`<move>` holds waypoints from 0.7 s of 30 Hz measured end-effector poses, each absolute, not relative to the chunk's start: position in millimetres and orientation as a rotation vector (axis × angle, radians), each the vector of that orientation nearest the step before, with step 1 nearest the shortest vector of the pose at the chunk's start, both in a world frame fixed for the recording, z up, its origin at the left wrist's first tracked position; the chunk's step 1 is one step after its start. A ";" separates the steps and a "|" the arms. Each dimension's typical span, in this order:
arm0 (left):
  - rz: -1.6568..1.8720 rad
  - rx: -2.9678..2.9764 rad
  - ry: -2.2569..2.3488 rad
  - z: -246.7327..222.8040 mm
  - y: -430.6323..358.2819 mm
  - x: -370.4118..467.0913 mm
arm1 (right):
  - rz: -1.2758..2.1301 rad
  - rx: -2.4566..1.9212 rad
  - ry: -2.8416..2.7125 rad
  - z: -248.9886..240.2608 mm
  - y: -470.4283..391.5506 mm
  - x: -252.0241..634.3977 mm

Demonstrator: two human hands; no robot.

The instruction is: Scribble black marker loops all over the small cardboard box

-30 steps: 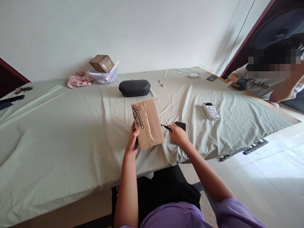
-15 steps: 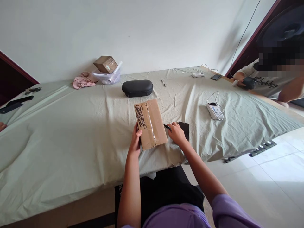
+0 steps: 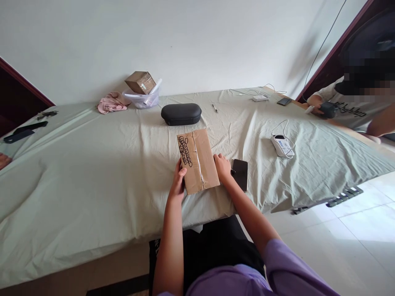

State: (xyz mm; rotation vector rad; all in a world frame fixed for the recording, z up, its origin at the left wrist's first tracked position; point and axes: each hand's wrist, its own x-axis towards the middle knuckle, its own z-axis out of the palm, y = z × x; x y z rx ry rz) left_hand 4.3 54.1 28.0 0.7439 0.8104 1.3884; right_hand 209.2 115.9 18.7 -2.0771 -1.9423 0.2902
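A cardboard box [image 3: 205, 158] with black looped scribbles and a torn seam along its top is tilted in front of me. My left hand [image 3: 178, 179] grips its left side, thumb on the top edge. At its right side is my right hand [image 3: 222, 166], fingers bent against the edge; a dark pen tip [image 3: 233, 171] sticks out behind that hand over a black phone [image 3: 240, 174]. The phone lies on the cloth-covered table just right of my right hand. Behind the box sits a black oval case [image 3: 181, 114].
A plastic tub [image 3: 143, 100] with a small box [image 3: 140, 82], a pink cloth [image 3: 111, 102] and a pen [image 3: 214, 108] lie toward the wall. A white power strip [image 3: 282, 146] is at right. A person [image 3: 352, 102] sits far right; another hand [image 3: 4, 160] shows at far left.
My right hand has moved left against the box's right side, and the pen now points back toward the phone. The view has shifted slightly. My left hand keeps its grip.
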 end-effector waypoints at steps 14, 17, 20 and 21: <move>1.417 0.705 0.842 26.9 54.2 0.1 | 0.923 -0.859 -0.918 -0.4 117.3 212.2; 1.416 0.721 0.840 27.1 53.4 -0.5 | 0.947 -0.814 -0.881 1.9 112.8 209.8; 1.415 0.747 0.834 27.1 52.1 0.5 | 0.972 -0.752 -0.874 9.0 111.8 208.7; 1.412 0.755 0.834 27.1 51.7 1.1 | 0.975 -0.745 -0.873 11.7 111.6 208.5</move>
